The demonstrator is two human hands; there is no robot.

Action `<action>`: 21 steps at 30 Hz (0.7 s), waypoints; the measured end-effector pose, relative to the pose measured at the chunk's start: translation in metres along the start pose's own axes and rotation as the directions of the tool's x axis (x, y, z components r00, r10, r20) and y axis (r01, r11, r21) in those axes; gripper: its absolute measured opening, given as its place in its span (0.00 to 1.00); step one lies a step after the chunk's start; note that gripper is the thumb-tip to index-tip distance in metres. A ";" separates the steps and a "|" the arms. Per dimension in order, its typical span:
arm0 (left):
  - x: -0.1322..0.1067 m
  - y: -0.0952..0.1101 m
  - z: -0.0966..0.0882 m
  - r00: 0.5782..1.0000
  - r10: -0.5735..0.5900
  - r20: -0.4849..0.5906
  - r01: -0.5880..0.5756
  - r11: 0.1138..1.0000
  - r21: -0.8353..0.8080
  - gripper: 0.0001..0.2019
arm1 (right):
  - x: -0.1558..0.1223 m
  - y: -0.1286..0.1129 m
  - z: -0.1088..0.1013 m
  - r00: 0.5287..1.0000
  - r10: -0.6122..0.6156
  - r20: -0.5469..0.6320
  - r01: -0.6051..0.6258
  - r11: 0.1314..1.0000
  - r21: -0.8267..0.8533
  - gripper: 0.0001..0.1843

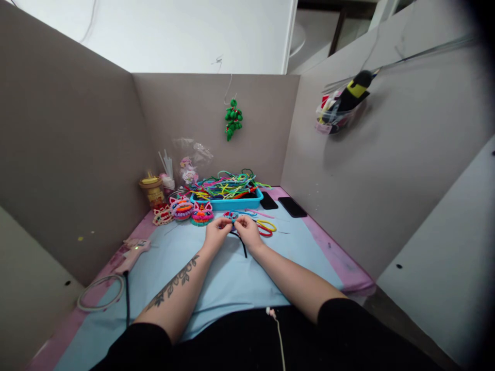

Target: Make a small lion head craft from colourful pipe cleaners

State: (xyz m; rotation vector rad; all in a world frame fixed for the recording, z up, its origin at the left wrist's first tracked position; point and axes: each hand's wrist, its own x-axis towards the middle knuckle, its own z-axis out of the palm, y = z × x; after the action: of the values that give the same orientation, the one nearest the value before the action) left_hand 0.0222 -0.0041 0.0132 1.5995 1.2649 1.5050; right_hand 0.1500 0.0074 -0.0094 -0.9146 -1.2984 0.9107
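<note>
My left hand (216, 232) and my right hand (247, 231) meet over the light blue mat (232, 278). Both pinch a small blue pipe-cleaner piece (233, 217) between fingertips. A black pipe cleaner (242, 243) trails from it toward me between my wrists. Red and yellow pipe-cleaner loops (266, 226) lie just right of my right hand. Two finished fuzzy colourful figures (192, 210) stand just beyond my left hand.
A blue tray (227, 202) heaped with pipe cleaners sits at the back. Two dark phones (282, 204) lie right of it. A glue gun (133, 252) and a coiled cable (101, 292) rest at left. Grey partition walls enclose the desk; a green ornament (233, 118) hangs on the back wall.
</note>
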 end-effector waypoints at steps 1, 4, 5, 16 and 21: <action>0.000 0.000 0.000 1.000 -0.003 -0.001 0.003 1.000 -0.001 0.06 | 0.000 0.000 0.000 1.000 0.003 0.002 -0.003 1.000 0.004 0.06; 0.000 0.001 0.000 1.000 -0.013 -0.003 0.013 1.000 -0.001 0.07 | 0.000 -0.003 0.000 1.000 0.008 -0.002 -0.008 1.000 0.005 0.06; 0.000 0.001 0.000 1.000 -0.016 -0.003 0.016 1.000 -0.001 0.07 | -0.001 -0.004 0.000 1.000 0.010 -0.003 -0.010 1.000 0.004 0.06; 0.001 -0.004 0.001 1.000 -0.013 0.001 0.013 1.000 -0.005 0.07 | -0.001 -0.006 0.000 1.000 0.003 0.018 -0.003 1.000 0.002 0.09; 0.001 -0.004 0.000 1.000 0.001 0.014 -0.001 1.000 -0.010 0.08 | -0.001 -0.005 0.000 1.000 -0.016 0.000 0.016 0.999 -0.038 0.08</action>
State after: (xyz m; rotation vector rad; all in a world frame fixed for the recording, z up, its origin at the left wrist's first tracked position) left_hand 0.0210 -0.0013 0.0099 1.6021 1.2473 1.4961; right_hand 0.1501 0.0047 -0.0047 -0.9320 -1.3251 0.8762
